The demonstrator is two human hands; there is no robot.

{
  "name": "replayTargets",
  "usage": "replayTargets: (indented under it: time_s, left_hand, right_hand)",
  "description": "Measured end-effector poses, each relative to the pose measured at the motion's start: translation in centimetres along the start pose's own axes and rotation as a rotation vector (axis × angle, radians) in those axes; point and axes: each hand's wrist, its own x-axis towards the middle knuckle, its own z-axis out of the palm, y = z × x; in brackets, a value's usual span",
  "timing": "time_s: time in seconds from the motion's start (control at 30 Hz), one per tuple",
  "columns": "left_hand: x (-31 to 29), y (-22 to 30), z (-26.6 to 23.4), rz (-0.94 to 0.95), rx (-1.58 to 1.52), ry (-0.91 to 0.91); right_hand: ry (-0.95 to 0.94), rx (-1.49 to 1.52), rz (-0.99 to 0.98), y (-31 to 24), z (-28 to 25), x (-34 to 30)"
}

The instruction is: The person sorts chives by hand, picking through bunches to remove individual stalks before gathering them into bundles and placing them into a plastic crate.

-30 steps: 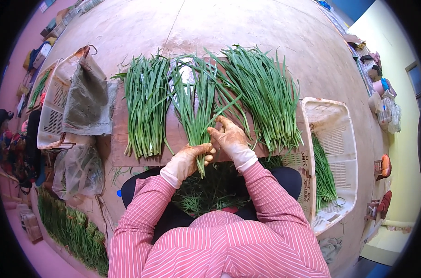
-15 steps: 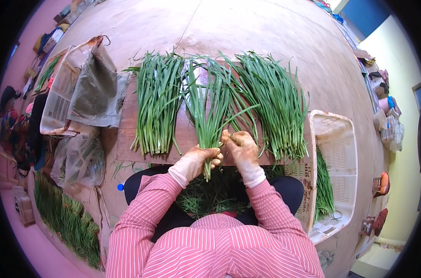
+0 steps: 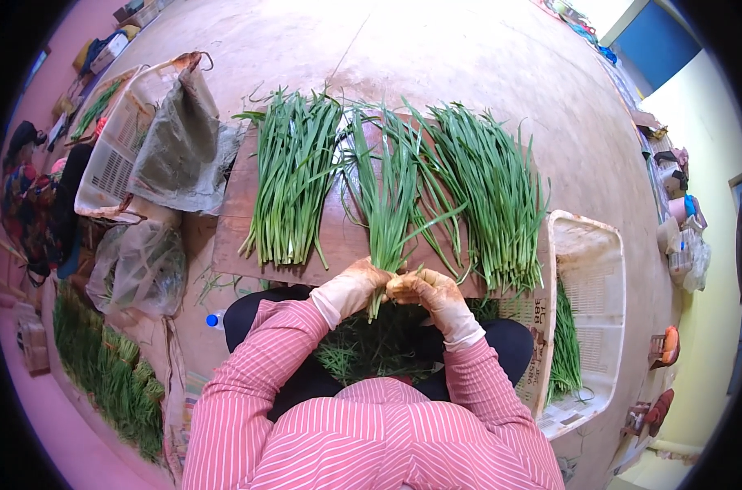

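A bunch of garlic chives [image 3: 386, 192] lies with its leaves on the low brown board [image 3: 239, 255] and its pale stalk ends over the near edge. Around those stalks my gloved left hand [image 3: 361, 286] is closed. My gloved right hand [image 3: 433, 296] is closed too, its fingertips pinched against the stalks beside the left hand; what they hold is hidden. To the left lies a pile of chives [image 3: 293, 184], to the right a bigger pile [image 3: 493, 196]. A few loose leaves lie between the held bunch and the right pile.
A white plastic crate [image 3: 620, 310] with chives inside stands at my right. Another crate [image 3: 102, 184], draped with a grey cloth [image 3: 179, 155], is at the left. Near it are a clear plastic bag [image 3: 142, 269], a blue-capped bottle [image 3: 213, 320] and bundled chives [image 3: 102, 367] on the floor.
My right hand has come down and left to meet the left hand at the stalks. The view has shifted slightly. My left hand still grips the bunch.
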Motion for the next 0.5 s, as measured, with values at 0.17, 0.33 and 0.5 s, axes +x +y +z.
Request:
replayTargets:
  time_s: [0.17,0.33,0.5]
  left_hand:
    - [-1.5,1.7,1.0,-0.063,-0.047,0.002]
    - [-2.4,1.1,1.0,-0.051,-0.135,-0.091]
    - [-3.6,-1.3,1.6,0.021,-0.065,-0.109]
  right_hand:
    - [-0.384,-0.230,0.345,0.1,1.7,-2.7]
    - [0.107,-1.105,0.152,-0.5,1.2,-3.1]
    - [0.185,-0.564,0.157,-0.1,0.1,-1.7]
